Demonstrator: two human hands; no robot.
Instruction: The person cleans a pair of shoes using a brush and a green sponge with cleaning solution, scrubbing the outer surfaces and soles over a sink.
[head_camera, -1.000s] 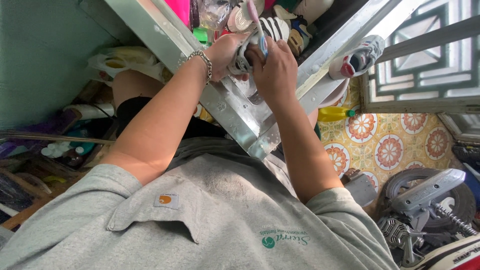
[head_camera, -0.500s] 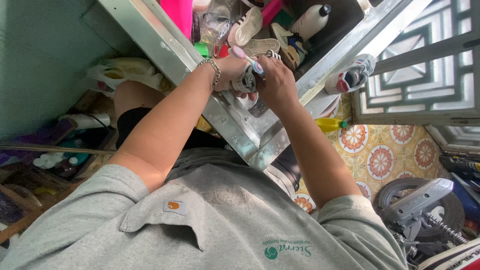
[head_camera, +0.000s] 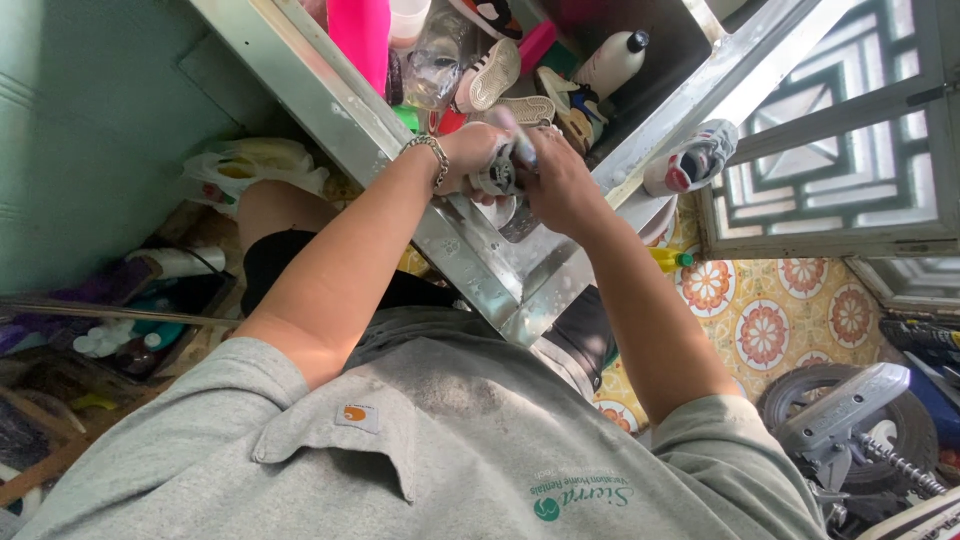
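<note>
Hands meet over the near corner of the wet metal sink (head_camera: 470, 262). My left hand (head_camera: 468, 152), with a silver chain bracelet (head_camera: 432, 152) at the wrist, is clenched around a small white sneaker with dark stripes (head_camera: 497, 176), which sits between both hands and just above the sink rim. My right hand (head_camera: 556, 178) grips a toothbrush with a pale pink and blue handle (head_camera: 515, 135), pressed against the sneaker's upper side. Beyond my hands, more loose shoes (head_camera: 520, 95) lie in the basin beside a white bottle with a black cap (head_camera: 610, 62). Right of my right hand, a grey and red sneaker (head_camera: 690, 158) rests on the sink's edge.
</note>
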